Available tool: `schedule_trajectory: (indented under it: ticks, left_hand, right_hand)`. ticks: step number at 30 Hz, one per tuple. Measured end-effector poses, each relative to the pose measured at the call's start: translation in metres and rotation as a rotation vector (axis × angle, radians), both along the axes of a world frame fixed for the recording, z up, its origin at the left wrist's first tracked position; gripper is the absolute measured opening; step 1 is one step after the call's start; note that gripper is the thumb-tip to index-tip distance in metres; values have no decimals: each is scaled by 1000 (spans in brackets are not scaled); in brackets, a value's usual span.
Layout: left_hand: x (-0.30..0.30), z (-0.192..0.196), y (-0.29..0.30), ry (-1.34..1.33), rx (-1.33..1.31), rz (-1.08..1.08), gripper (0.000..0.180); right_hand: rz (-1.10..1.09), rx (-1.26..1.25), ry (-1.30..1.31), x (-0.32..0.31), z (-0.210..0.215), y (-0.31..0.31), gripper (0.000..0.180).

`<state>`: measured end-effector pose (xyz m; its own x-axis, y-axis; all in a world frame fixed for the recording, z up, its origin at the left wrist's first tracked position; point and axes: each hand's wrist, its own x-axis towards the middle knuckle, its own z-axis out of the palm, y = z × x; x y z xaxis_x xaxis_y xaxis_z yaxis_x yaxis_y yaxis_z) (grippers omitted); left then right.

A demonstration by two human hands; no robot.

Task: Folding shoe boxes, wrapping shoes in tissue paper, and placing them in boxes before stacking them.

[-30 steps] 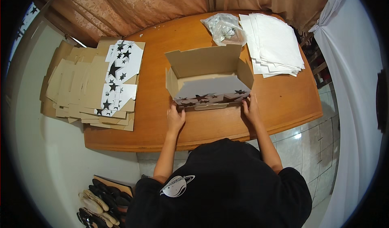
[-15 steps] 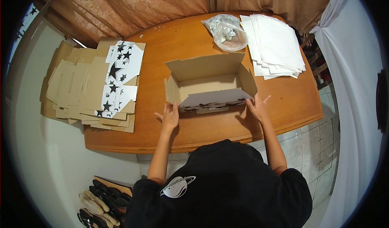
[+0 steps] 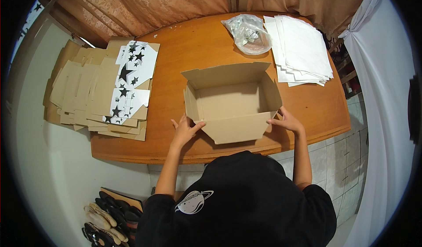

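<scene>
A brown cardboard box (image 3: 233, 82) stands open-topped on the wooden table before me, its plain inside showing. Its back flap is up, while the front flap (image 3: 237, 131) leans outward toward me. At the front left corner, my left hand (image 3: 186, 132) grips the box, thumb on the flap's edge and fingers around the outside. The front right corner is held likewise by my right hand (image 3: 290, 121), its thumb pressing the flap and its fingers partly hidden behind the side wall.
Flat cardboard pieces (image 3: 83, 86), some printed with black stars on white (image 3: 132, 78), are stacked at the left. Behind the box lies a clear plastic bag (image 3: 251, 38) beside a pile of white sheets (image 3: 303, 49). Shoes (image 3: 110, 218) lie below the table at lower left.
The front flap has swung down and outward toward me, hiding the star-printed face and showing plain brown. Both hands have shifted onto the front corners, with thumbs now on the flap.
</scene>
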<state>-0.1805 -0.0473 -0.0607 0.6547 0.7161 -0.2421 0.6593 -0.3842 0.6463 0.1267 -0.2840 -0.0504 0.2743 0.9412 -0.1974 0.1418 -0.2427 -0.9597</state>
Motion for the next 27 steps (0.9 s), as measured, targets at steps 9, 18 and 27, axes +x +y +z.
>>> schedule_trajectory:
  ticks: [9, 18, 27]
  left_hand:
    - [-1, -32, -17, -482, 1001, 36, 95]
    - [1, -10, -34, -104, 820, 163, 100]
    - [5, -5, -38, -57, 771, 223, 105]
  right_hand:
    - [-143, 130, -254, 5, 15, 5, 82]
    - [-350, 832, -661, -31, 107, 100, 52]
    - [-105, 195, -1353, -19, 55, 118, 52]
